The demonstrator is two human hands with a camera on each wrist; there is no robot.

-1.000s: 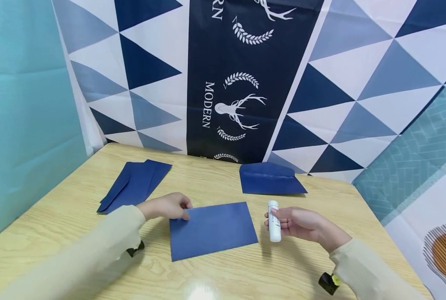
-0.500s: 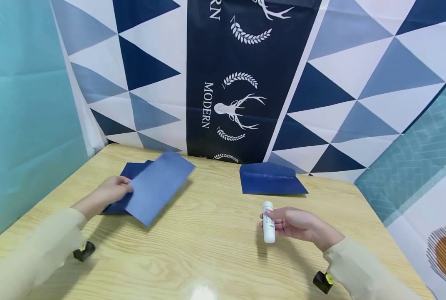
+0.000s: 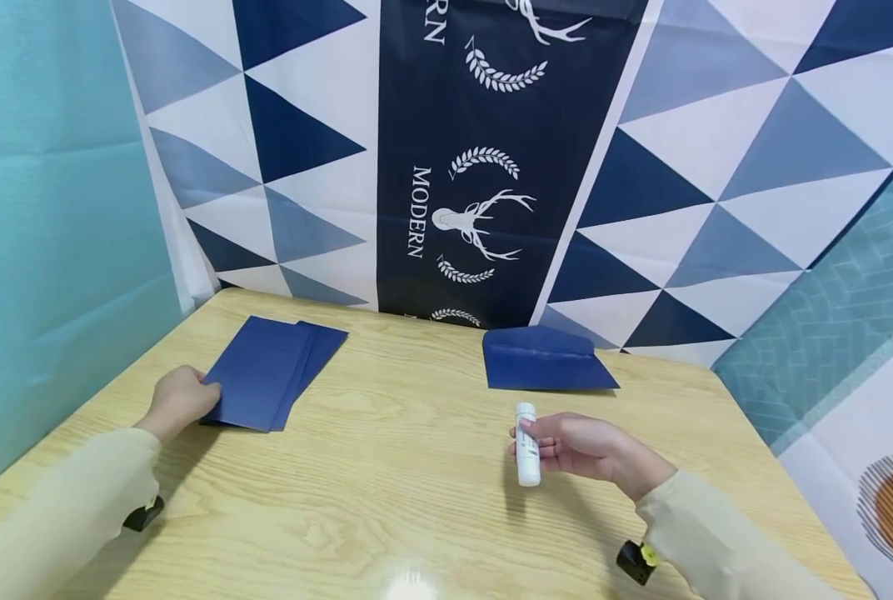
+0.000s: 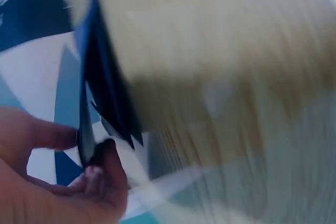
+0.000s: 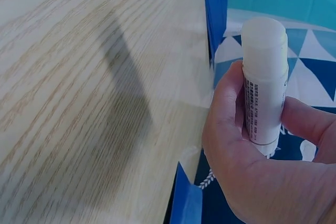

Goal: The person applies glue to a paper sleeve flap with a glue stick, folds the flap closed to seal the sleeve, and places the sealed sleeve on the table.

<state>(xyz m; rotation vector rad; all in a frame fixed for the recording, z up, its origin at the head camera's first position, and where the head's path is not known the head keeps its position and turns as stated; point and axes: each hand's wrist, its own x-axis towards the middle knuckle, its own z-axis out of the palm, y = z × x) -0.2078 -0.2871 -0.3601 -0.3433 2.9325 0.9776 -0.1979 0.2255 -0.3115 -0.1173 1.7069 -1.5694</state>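
We have both hands occupied!
Our left hand [image 3: 182,398] pinches a blue paper rectangle [image 3: 255,375] over other blue paper [image 3: 326,348] at left; our right hand [image 3: 585,446] grips a white tube [image 3: 527,458] above the table [image 3: 371,500], near a blue envelope [image 3: 547,367].

Navy-blue envelopes [image 3: 255,375] and a dark-lettered white tube [image 3: 527,467] stand out against a pale yellow wood-grain table [image 3: 386,500] and cream sleeves [image 3: 724,533], before a backdrop [image 3: 776,150] of navy, grey-blue and white triangles, a near-black panel [image 3: 416,108] with white deer, and turquoise cloth [image 3: 57,233].
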